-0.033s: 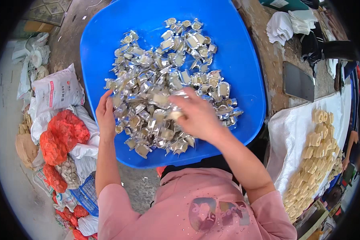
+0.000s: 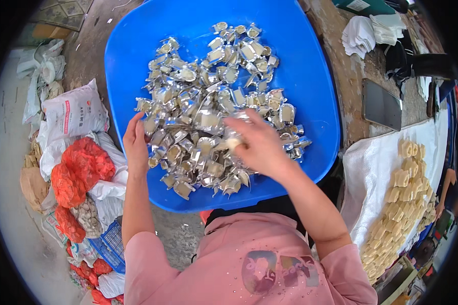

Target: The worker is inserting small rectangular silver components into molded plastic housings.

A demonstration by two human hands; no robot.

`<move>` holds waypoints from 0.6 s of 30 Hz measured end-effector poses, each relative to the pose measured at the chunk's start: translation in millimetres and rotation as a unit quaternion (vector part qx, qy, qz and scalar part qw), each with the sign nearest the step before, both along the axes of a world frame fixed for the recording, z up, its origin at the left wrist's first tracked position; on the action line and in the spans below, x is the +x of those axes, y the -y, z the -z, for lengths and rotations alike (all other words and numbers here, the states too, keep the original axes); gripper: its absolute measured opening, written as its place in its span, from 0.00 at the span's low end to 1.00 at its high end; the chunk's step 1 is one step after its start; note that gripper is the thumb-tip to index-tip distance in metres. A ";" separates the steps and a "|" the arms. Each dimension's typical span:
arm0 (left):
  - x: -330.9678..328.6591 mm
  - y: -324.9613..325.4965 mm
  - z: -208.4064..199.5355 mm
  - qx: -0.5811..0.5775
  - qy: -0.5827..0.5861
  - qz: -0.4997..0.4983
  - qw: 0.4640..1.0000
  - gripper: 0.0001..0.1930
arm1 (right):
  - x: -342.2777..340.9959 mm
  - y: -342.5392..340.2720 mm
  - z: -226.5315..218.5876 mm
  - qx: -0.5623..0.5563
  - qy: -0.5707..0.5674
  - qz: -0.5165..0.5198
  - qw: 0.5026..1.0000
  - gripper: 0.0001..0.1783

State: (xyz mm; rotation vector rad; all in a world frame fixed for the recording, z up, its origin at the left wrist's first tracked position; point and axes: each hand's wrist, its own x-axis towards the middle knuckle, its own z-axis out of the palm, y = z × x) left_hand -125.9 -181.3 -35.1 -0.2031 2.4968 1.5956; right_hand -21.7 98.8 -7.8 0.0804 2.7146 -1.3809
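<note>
A large blue plastic tub [image 2: 310, 66] holds a heap of small silver-and-cream pieces [image 2: 188, 96] with shiny, crinkled edges. At the heap's left side, inside the tub's rim, my left hand [image 2: 136, 140] rests with its fingers extended against the nearest pieces. It grips nothing that I can see. Over the middle right of the heap, my right hand [image 2: 262, 147] is bent, palm down, its fingertips smeared by motion. A small pale cream piece [image 2: 232, 144] appears pinched under its fingers. Its exact shape is blurred.
To the right, many cream pieces [image 2: 399, 203] lie on a white sheet [image 2: 359, 168]. A dark phone [image 2: 381, 104] and white gloves [image 2: 359, 35] sit beyond. On the left are a white printed sack [image 2: 76, 112], red mesh bags [image 2: 81, 168] and a blue crate [image 2: 112, 246].
My right hand has shifted slightly right over the heap, the pale piece moving with it. The whole view has also shifted a little. My left hand stays by the heap's left side.
</note>
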 end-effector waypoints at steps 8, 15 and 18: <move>14.6 -4.9 -6.2 -0.019 -0.021 0.027 0.999 0.18 | 21.9 -51.4 8.3 -0.060 -0.046 0.086 0.993 0.26; 26.6 -43.1 -10.6 -0.330 -0.244 0.189 0.892 0.27 | 41.0 -56.7 26.8 -0.083 0.014 0.154 0.984 0.24; 15.4 -70.3 -19.6 -0.313 -0.224 0.209 0.899 0.25 | 34.5 -43.0 16.8 -0.129 0.003 0.144 0.981 0.25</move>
